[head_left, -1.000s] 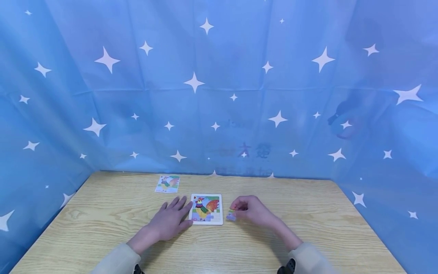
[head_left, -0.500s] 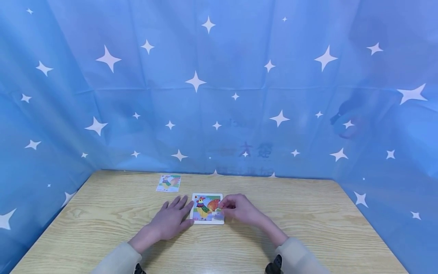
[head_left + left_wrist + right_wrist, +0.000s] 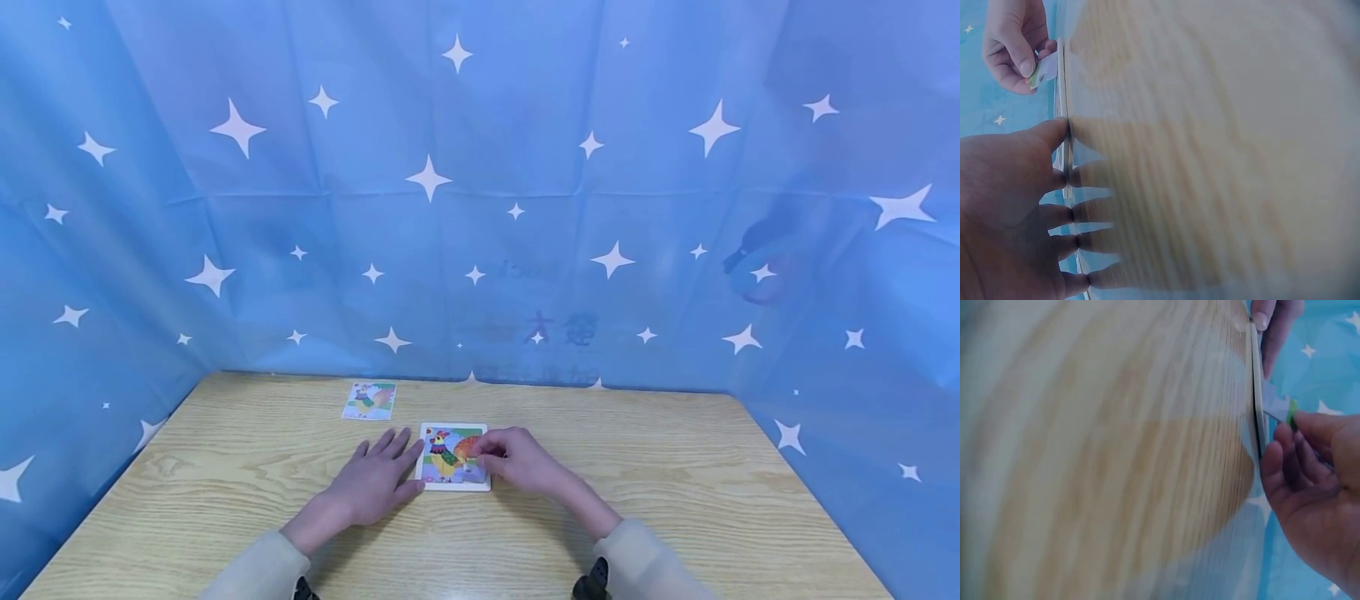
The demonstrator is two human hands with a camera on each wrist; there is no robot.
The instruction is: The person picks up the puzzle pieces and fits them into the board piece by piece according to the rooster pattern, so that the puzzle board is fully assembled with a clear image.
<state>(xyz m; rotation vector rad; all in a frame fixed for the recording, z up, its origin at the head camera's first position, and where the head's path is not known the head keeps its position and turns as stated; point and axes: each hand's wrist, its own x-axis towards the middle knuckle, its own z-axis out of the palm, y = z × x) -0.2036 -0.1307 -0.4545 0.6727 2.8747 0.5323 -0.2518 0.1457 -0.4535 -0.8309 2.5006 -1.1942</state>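
Note:
A rooster jigsaw puzzle in a white frame (image 3: 453, 487) lies on the wooden table. My left hand (image 3: 372, 485) lies spread on the tabletop at its left side, index fingertip and thumb right at the frame's edge. Between thumb and fingers, my right hand (image 3: 525, 461) pinches a puzzle piece (image 3: 1277, 405) over the lower right of the picture. In the right wrist view the piece stands tilted, one end down at the puzzle and its green edge in the fingertips. The left wrist view shows the same piece edge-on past the frame.
Behind the puzzle to the left lies a paper card (image 3: 369, 402) with the same rooster picture. The light wooden table (image 3: 675, 467) reaches back to a blue curtain (image 3: 480, 208) with white stars, which also hangs at both sides.
My right hand has carried the puzzle piece leftward from beside the frame to over its lower right part, tilting it down there. The left hand has stayed at the frame.

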